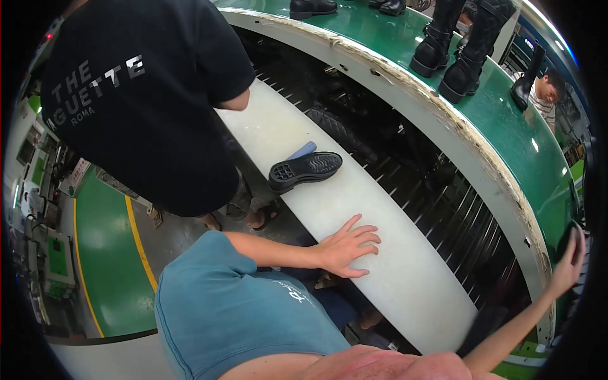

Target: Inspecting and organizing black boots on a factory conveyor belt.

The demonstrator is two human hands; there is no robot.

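Note:
My left hand lies palm down on a long white board, its fingers spread and nothing in them. Farther along that board, a black shoe sole rests with its tread upward. A flat blue strip shows beside the sole, partly hidden by it. At the far right, my right hand reaches to the green table's edge. Its fingers are around a black, rounded piece of footwear; whether this is a boot or a loose sole is hard to make out.
A curved green table with a worn pale rim carries several black boots. Metal rods and dark footwear fill the gap below it. A person in a black shirt stands close on the left; another person is beyond the table.

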